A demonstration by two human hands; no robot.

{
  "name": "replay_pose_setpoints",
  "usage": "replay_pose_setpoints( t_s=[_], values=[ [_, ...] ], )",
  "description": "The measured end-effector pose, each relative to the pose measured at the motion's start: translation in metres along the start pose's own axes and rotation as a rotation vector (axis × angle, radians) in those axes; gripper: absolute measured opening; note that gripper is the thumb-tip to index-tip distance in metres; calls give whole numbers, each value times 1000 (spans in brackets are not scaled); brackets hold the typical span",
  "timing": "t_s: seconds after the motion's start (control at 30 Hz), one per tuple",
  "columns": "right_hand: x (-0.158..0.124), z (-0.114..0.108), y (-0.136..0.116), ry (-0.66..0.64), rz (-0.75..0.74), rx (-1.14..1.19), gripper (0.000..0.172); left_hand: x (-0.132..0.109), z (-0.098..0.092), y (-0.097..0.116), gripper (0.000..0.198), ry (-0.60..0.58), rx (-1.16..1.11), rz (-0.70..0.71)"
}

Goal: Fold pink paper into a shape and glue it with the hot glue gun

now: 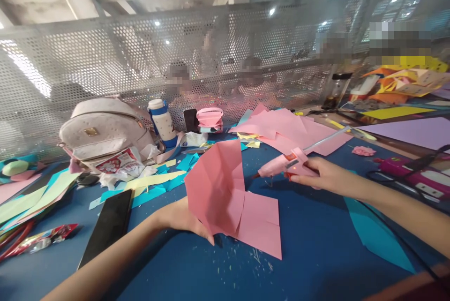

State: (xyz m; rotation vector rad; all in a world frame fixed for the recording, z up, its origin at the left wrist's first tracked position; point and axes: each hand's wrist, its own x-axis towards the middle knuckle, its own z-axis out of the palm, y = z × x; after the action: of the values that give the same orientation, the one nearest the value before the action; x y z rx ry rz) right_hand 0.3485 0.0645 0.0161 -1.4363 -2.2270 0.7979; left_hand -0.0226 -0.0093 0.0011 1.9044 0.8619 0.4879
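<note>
My left hand [184,219] holds a folded pink paper piece [218,188] upright from its left side; most of the fingers are hidden behind it. A flat square flap of the paper spreads to the right over the blue table. In my right hand [318,174] is a pink hot glue gun [283,164], its nozzle pointing left and down, just right of the folded paper and apart from it. A glue stick [328,138] juts out of its back end. Dried glue strands [246,256] lie on the table in front of the paper.
A black phone [108,223] lies left of my forearm. Behind stand a pale backpack [105,125] and a bottle [162,123]. Pink sheets [284,127] lie at the back, blue paper [378,233] at right. A magenta power strip [411,176] and cords lie far right.
</note>
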Motion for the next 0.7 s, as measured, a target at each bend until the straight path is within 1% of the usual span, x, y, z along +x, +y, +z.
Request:
replay_pose_setpoints(
  t_s=[0.1, 0.13, 0.23, 0.3, 0.33, 0.37, 0.4, 0.5, 0.53, 0.63, 0.7],
  values=[
    [-2, 2, 1, -2, -56, -89, 55, 12, -7, -1, 43, -229, -42, -29],
    [-3, 2, 3, -3, -86, -101, 54, 16, -7, -1, 41, -281, -52, -37],
    [-5, 5, 10, -1, -143, -83, 52, 25, -5, -3, 42, -367, -76, -25],
    [-7, 7, 13, -1, -139, -56, 52, 27, -1, -3, 43, -409, -78, -13],
    [-8, 8, 14, -12, -132, -40, 52, 27, 0, -3, 43, -410, -74, -8],
    [-9, 9, 13, -32, -124, -21, 52, 27, 2, -3, 43, -384, -67, -2],
    [-10, 9, 13, -53, -115, -1, 53, 25, 2, -4, 47, -320, -59, 9],
    [-13, 10, 6, -84, -98, 59, 55, 18, 1, -10, 75, -3, -60, 35],
    [-14, 11, 3, -89, -100, 85, 54, 15, 1, -13, 83, 85, -72, 30],
    [-21, 14, -12, -135, -138, 174, 50, 5, 0, -20, 87, 279, -78, -16],
    [-27, 17, -28, -156, -213, 163, 43, -3, 2, -23, 88, 385, -32, -59]
  ],
)
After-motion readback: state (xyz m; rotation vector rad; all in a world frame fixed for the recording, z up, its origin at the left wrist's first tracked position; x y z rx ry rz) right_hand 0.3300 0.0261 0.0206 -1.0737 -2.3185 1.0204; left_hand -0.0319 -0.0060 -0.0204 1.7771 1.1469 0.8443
